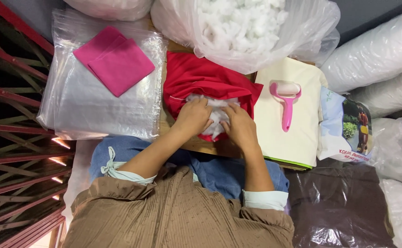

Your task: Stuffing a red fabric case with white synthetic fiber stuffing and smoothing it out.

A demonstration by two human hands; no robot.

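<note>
A red fabric cover (196, 78) lies on the wooden board in front of me, its opening toward me. White fibre stuffing (218, 115) bulges from that opening. My left hand (192, 117) presses on the stuffing at the left side of the opening, fingers curled into it. From the right, my right hand (241, 126) grips the same stuffing, and the two hands almost touch.
A big clear bag of white stuffing (242, 27) stands behind the cover. A stack of clear plastic bags (95, 101) with folded pink cloth (116, 62) lies at left. A pink lint roller (285, 103) rests on cream fabric (279, 133) at right. Red metal bars (12, 138) run along the far left.
</note>
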